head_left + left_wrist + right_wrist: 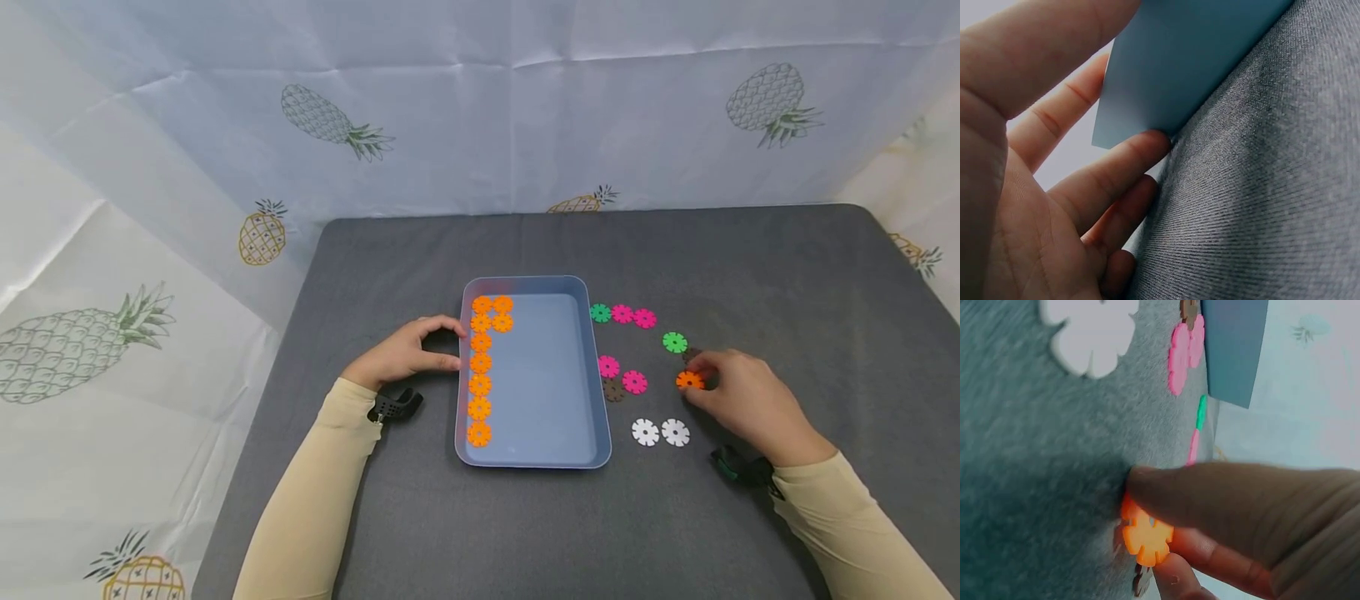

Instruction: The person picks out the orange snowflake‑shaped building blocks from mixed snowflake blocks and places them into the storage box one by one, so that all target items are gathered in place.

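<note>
My right hand (pixel 742 404) pinches an orange notched plastic disc (pixel 689 380) between thumb and fingertips, low over the table to the right of the tray. In the right wrist view this orange disc (pixel 1149 540) shows tilted, with a brown disc (pixel 1142 581) just behind it. My left hand (pixel 408 354) rests its thumb and fingertips against the outer left wall of a blue-grey tray (pixel 597 400). Up close, its fingers (pixel 1116 165) lie relaxed along the tray wall (pixel 1154 75). Inside the tray, several orange discs (pixel 481 363) form a column on the left, with two more beside its top.
Right of the tray lie a green disc (pixel 600 313), several pink discs (pixel 634 382), a brown disc (pixel 613 390) and two white discs (pixel 645 432). Another green disc (pixel 674 342) lies near my right hand. A pineapple-print cloth (pixel 480 125) hangs behind the grey table (pixel 405 258).
</note>
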Motion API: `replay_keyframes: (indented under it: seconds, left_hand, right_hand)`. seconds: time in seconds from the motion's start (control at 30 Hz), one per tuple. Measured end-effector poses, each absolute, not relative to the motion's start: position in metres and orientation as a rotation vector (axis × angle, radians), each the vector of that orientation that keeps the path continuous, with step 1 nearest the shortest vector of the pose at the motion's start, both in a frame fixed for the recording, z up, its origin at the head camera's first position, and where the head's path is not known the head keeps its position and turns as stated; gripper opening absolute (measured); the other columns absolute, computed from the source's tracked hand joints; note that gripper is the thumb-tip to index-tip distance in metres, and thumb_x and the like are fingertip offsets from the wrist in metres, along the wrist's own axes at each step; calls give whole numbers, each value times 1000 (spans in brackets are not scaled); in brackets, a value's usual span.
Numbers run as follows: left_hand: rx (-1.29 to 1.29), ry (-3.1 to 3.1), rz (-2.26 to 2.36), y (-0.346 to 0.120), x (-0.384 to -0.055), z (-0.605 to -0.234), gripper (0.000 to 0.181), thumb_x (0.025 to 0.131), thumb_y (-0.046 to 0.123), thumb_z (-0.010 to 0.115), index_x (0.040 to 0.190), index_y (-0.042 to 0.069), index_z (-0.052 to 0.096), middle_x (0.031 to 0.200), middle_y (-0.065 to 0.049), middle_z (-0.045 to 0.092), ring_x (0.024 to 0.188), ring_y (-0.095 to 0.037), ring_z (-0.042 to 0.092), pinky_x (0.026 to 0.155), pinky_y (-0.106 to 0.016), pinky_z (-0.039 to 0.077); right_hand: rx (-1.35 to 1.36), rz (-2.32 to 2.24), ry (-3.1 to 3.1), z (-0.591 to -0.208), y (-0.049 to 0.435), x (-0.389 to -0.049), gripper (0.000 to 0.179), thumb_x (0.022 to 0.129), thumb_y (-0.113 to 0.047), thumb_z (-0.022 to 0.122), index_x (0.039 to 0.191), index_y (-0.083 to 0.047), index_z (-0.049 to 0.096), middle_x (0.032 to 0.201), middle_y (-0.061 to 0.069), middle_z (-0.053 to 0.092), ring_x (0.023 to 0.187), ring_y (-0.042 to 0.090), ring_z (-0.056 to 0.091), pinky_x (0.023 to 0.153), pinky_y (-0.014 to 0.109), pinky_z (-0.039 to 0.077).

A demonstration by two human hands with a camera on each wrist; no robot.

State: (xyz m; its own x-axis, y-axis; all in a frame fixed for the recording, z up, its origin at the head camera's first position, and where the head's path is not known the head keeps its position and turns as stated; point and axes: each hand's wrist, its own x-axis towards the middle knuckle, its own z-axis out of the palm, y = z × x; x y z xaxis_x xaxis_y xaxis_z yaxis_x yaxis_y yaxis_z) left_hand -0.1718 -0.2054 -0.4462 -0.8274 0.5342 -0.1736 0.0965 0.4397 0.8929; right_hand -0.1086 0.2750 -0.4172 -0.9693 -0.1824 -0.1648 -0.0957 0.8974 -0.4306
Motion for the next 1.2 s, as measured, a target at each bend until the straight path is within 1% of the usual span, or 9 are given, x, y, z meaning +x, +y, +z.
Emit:
replay_keyframes:
  seconds: [0.17, 0.3, 0.53, 0.63, 0.7, 0.83, 1.03, 1.2]
  left_hand:
    - [536, 2256, 1376, -205, -172, -447, 42, 90, 21, 87, 127, 19, 68, 133, -2, 64, 126, -26, 51, 112, -48, 36]
    - [541, 2251, 1384, -204, -171, -448, 42, 90, 21, 87, 127, 19, 68, 133, -2, 64, 126, -25, 51, 111, -47, 37]
    - [533, 2246, 1387, -205, -170, -448, 42, 89, 21, 87, 127, 19, 68, 133, -2, 64, 126, -25, 52, 111, -48, 38]
    - [530, 2243, 1389, -206, -170, -449, 41, 90, 21, 87, 126, 18, 68, 132, -2, 65, 126, -25, 52, 110, -48, 39]
    - [529, 2246, 1389, -206, -171, -449, 41, 90, 21, 87, 126, 18, 68, 132, -2, 65, 126, -25, 52, 111, -48, 39]
    - [521, 2260, 1373, -205, -171, -449, 41, 89, 24, 87, 126, 21, 69, 133, -1, 64, 127, -24, 51, 111, -47, 37]
    - [515, 2273, 1364, -206, -171, -450, 40, 89, 26, 87, 125, 23, 69, 132, -1, 63, 126, -24, 50, 112, -47, 36]
    - [529, 2275, 1359, -207, -171, -451, 40, 90, 26, 87, 125, 23, 69, 132, -1, 64, 126, -24, 51, 111, -47, 37]
  right_hand:
    - [-279, -692, 2855, -417, 268, -114, 19, 86, -16, 86, 100, -6, 77, 90, 6, 74, 81, 23, 64, 68, 39, 50]
    - [-311, -703, 2836, -417, 262, -118, 14, 90, -10, 80, 100, -3, 75, 84, 2, 72, 77, 19, 61, 66, 36, 49]
    - [-347, -711, 2806, -414, 252, -122, 5, 94, -3, 71, 98, 0, 73, 85, 6, 71, 74, 19, 59, 64, 35, 48]
    - [-344, -722, 2775, -412, 248, -124, 6, 96, -5, 71, 98, 0, 72, 84, 6, 69, 72, 19, 56, 62, 34, 47]
    - [-342, -731, 2773, -410, 245, -126, 6, 97, -7, 70, 98, -1, 72, 80, 4, 67, 69, 18, 54, 61, 33, 46]
    - [-346, -767, 2783, -404, 244, -133, 8, 98, -9, 69, 96, -2, 71, 78, 3, 67, 65, 17, 51, 59, 32, 43]
    - [-342, -804, 2778, -396, 240, -143, 10, 100, -11, 69, 99, -1, 72, 88, 9, 71, 55, 16, 44, 53, 31, 36]
    - [-337, -818, 2780, -393, 229, -149, 10, 100, -10, 68, 98, -1, 72, 90, 12, 72, 59, 18, 48, 55, 32, 39]
